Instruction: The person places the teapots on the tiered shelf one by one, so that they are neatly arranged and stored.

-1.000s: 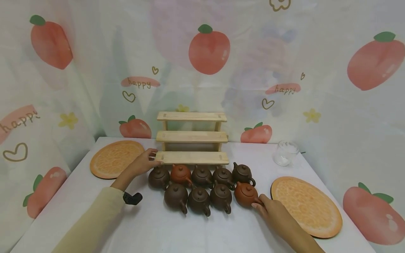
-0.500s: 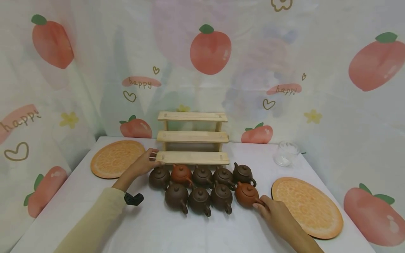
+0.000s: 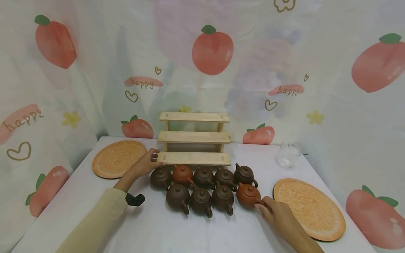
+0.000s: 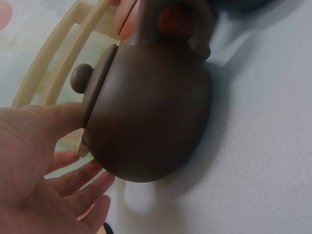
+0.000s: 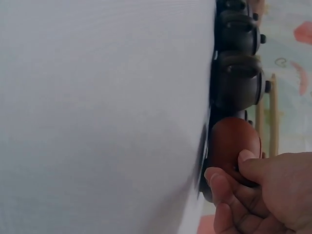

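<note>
While the right hand pinches the handle of a red clay teapot between its thumb and fingers, the left hand is at the left end of a wooden three-step rack. The left hand's thumb is by the front edge of the lowest step, and its other fingers are spread out and loose. I can't tell if it presses on the wood.

The red teapot is at the right end of the front row, just in front of a dark brown teapot. Nine little teapots are close together on the white table. Five are in the back row, right in front of the rack, and four are in the front row. Two are red, and the other seven are dark brown. The second red one is second from the left in the back row. The left hand is just behind the brown teapot at the back row's left end.

A round mat that looks like a pizza lies on the left, and another one lies on the right. A clear glass cup is far back on the right.
</note>
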A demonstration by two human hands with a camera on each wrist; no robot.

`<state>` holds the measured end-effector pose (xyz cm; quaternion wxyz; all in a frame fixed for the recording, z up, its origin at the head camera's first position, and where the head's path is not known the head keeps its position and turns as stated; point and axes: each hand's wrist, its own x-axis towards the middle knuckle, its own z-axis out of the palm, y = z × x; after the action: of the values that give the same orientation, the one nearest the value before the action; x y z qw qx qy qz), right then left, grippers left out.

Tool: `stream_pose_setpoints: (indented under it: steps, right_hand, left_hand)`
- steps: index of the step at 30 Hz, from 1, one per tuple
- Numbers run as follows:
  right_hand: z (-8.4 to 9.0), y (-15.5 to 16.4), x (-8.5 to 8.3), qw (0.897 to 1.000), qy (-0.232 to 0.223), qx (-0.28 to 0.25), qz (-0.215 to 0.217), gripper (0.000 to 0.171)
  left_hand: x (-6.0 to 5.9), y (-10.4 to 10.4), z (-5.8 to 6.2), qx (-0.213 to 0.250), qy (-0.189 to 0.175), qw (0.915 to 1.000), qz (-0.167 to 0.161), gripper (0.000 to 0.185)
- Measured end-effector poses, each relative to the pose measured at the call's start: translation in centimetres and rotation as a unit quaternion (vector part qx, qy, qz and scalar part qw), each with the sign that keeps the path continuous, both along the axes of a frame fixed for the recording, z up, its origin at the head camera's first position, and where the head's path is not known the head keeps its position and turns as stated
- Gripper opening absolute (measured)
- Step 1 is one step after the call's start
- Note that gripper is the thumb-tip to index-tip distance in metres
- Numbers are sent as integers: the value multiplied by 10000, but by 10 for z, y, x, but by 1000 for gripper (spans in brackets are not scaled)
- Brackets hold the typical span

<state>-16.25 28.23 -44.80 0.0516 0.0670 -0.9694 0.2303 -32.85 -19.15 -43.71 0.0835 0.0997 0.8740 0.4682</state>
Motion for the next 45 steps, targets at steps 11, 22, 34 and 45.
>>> stream_pose_setpoints:
  steps: [11,22,34,45]
  right_hand:
    - [13,0,0,9947,874,-245,473,21]
    - [39,-13,-25,9911,1023,-331,786,19]
    - [60,-36,-84,9858,1300,-413,983,19]
    - [88,-51,-132,9826,1562,-414,921,24]
  left_hand:
    - [-3,-1,-4,-43,-8,10000,32,69]
    - [-4,-2,-6,-25,27,10000,24,70]
    - [-4,-2,-6,-136,47,9999,72,71]
    - [-5,-2,-6,-296,43,9995,117,71]
